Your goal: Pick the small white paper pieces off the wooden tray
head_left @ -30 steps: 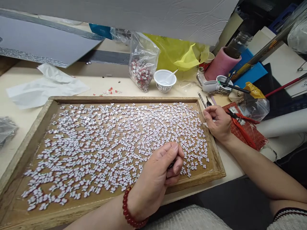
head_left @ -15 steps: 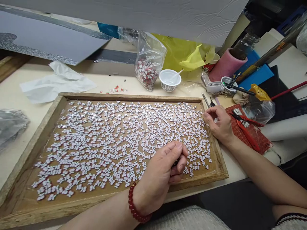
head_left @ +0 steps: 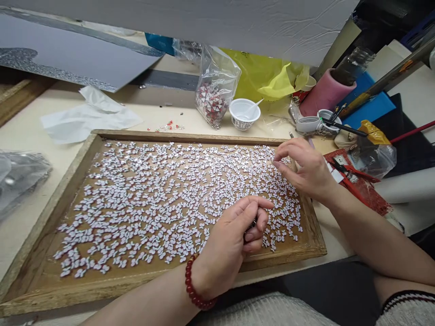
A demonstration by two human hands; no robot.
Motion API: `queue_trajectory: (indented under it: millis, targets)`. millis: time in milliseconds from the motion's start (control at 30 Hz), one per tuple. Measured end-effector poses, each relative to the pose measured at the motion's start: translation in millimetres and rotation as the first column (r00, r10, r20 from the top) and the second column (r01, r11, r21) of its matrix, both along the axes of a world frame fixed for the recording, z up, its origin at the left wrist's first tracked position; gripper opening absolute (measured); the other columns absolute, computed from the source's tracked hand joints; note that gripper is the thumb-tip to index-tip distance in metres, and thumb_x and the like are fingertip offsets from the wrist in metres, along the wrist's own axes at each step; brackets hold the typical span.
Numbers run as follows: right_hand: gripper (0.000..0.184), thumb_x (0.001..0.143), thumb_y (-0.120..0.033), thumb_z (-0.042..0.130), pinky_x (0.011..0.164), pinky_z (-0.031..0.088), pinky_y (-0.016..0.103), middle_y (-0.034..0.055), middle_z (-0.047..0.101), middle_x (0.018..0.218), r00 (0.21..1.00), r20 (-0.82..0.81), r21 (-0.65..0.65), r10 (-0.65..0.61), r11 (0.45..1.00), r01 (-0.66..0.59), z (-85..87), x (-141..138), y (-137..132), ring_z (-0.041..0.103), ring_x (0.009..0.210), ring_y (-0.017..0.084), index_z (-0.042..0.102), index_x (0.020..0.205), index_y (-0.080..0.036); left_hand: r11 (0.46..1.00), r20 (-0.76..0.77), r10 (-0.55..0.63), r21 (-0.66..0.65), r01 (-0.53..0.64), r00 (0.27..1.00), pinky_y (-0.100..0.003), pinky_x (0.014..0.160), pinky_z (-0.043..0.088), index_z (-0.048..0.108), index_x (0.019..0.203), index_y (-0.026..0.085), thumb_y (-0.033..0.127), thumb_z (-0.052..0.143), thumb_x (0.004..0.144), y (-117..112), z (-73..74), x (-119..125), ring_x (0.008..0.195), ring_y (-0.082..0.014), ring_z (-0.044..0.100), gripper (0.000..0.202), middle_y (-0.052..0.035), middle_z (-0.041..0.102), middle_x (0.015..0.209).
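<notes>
A shallow wooden tray [head_left: 307, 219] lies in front of me, its floor covered with several small white bow-shaped pieces [head_left: 163, 199]. My left hand [head_left: 234, 237], with a red bead bracelet at the wrist, hovers over the tray's near right part with its fingers curled round something small and dark that I cannot make out. My right hand [head_left: 306, 170] reaches over the tray's right rim, thumb and forefinger pinched together just above the white pieces; whether anything sits in the pinch is hidden.
Behind the tray stand a clear bag of red-and-white pieces [head_left: 214, 93], a small white cup [head_left: 244, 113] and a yellow bag [head_left: 268, 77]. Red pliers [head_left: 356, 176] lie on red cloth at the right. White paper [head_left: 88, 115] lies at the back left.
My right hand has lifted off the table beside the tray's right rim and moved left over the tray, fingers pinching. The left hand stays curled in about the same spot.
</notes>
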State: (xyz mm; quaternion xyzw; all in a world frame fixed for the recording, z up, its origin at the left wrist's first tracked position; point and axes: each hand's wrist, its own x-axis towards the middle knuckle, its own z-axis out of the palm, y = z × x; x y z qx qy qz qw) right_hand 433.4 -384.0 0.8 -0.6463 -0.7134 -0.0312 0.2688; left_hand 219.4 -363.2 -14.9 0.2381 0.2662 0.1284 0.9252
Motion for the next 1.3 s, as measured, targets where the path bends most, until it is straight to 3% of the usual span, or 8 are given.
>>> queue_trajectory:
  millis: [233, 433, 600, 767, 1033, 1300]
  targets:
    - [0.008, 0.081, -0.014, 0.056, 0.083, 0.044, 0.036, 0.0048, 0.063, 0.091, 1.000, 0.018, -0.070, 0.023, 0.997, -0.021, -26.6, 4.5, 21.7, 0.057, 0.092, 0.021, 0.058, 0.079, -0.022, 0.999, -0.007, -0.030, 0.025, 0.030, 1.000, -0.015, 0.042, 0.016, 0.054, 0.090, 0.018, 0.028, 0.053, 0.093, -0.7, 3.6, 0.0, 0.048, -0.0052, 0.020, 0.010, 0.0046, 0.050, 0.062]
    - [0.007, 0.082, -0.014, 0.056, 0.082, 0.042, 0.038, 0.0060, 0.063, 0.093, 0.995, 0.091, -0.056, -0.027, 0.998, 0.032, -38.3, 1.0, 22.9, 0.055, 0.093, 0.022, 0.057, 0.079, -0.020, 0.995, -0.007, -0.103, 0.012, 0.103, 0.995, -0.016, 0.039, 0.013, 0.052, 0.075, 0.018, 0.037, 0.051, 0.093, -0.9, 2.1, -1.2, 0.042, -0.0050, 0.019, 0.027, 0.0063, 0.044, 0.050]
    - [0.007, 0.083, -0.015, 0.056, 0.080, 0.041, 0.038, 0.0060, 0.063, 0.095, 0.994, 0.104, -0.061, -0.020, 0.998, 0.027, -40.2, -1.3, 22.2, 0.055, 0.093, 0.022, 0.057, 0.078, -0.021, 0.992, -0.015, -0.098, 0.074, 0.099, 0.995, -0.019, 0.040, 0.012, 0.053, 0.066, 0.016, 0.042, 0.051, 0.092, -1.5, 2.1, -1.6, 0.044, -0.0058, 0.020, 0.037, 0.0061, 0.036, 0.050]
    - [0.007, 0.083, -0.016, 0.057, 0.080, 0.040, 0.037, 0.0055, 0.063, 0.096, 0.993, 0.120, -0.070, -0.007, 0.997, 0.016, -41.2, -1.2, 21.7, 0.054, 0.093, 0.022, 0.058, 0.079, -0.021, 0.997, -0.015, -0.070, 0.041, 0.071, 0.997, -0.020, 0.041, 0.014, 0.046, 0.062, 0.017, 0.043, 0.042, 0.096, -2.5, 2.8, -1.5, 0.046, -0.0073, 0.019, 0.043, 0.0059, 0.032, 0.050]
    - [0.005, 0.083, -0.015, 0.058, 0.081, 0.042, 0.038, 0.0076, 0.063, 0.095, 0.989, 0.151, -0.061, 0.000, 0.998, 0.009, -41.9, -1.0, 21.2, 0.054, 0.093, 0.023, 0.061, 0.080, -0.017, 0.997, 0.013, -0.073, -0.033, 0.074, 0.997, -0.019, 0.042, 0.011, 0.047, 0.072, 0.018, 0.037, 0.045, 0.095, -0.4, 0.8, -2.2, 0.048, -0.0068, 0.017, 0.030, 0.0060, 0.037, 0.056]
    - [0.004, 0.084, -0.020, 0.062, 0.085, 0.043, 0.040, 0.0088, 0.064, 0.096, 0.992, 0.126, -0.055, -0.007, 0.998, 0.014, -38.9, 1.8, 19.8, 0.055, 0.095, 0.024, 0.064, 0.084, -0.016, 0.986, -0.020, -0.154, 0.064, 0.155, 0.988, -0.020, 0.041, 0.012, 0.053, 0.071, 0.016, 0.039, 0.052, 0.093, -0.4, 1.4, -2.2, 0.045, -0.0062, 0.018, 0.031, 0.0076, 0.035, 0.052]
